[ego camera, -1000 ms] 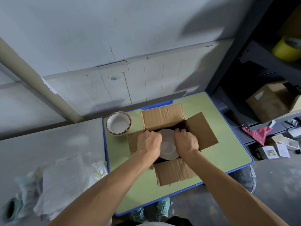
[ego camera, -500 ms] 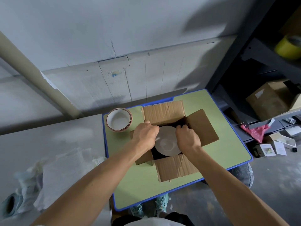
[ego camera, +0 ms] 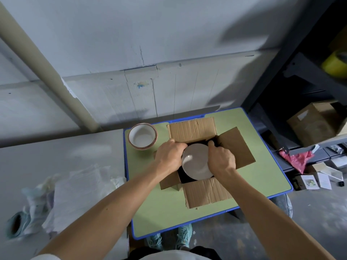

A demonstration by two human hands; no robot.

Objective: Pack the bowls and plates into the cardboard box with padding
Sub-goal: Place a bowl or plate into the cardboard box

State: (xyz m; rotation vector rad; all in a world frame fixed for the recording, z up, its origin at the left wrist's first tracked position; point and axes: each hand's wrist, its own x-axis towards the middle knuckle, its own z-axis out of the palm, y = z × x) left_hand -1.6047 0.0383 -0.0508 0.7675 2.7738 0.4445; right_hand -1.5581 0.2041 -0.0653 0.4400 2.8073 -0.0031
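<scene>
change: the plate (ego camera: 195, 163) shows fuller than before; both hands have slid from its far rim to its sides.
left hand (ego camera: 170, 156): fingers curled round the plate's left rim.
right hand (ego camera: 221, 158): gripping the right rim.
plate: in the open box (ego camera: 191, 129), mid-table (ego camera: 159, 212).
bowls (ego camera: 142, 136): stacked, far left corner.

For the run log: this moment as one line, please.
left hand: grips plate | right hand: grips plate | plate: in cardboard box opening, flaps open | bowls: stacked on table
</scene>
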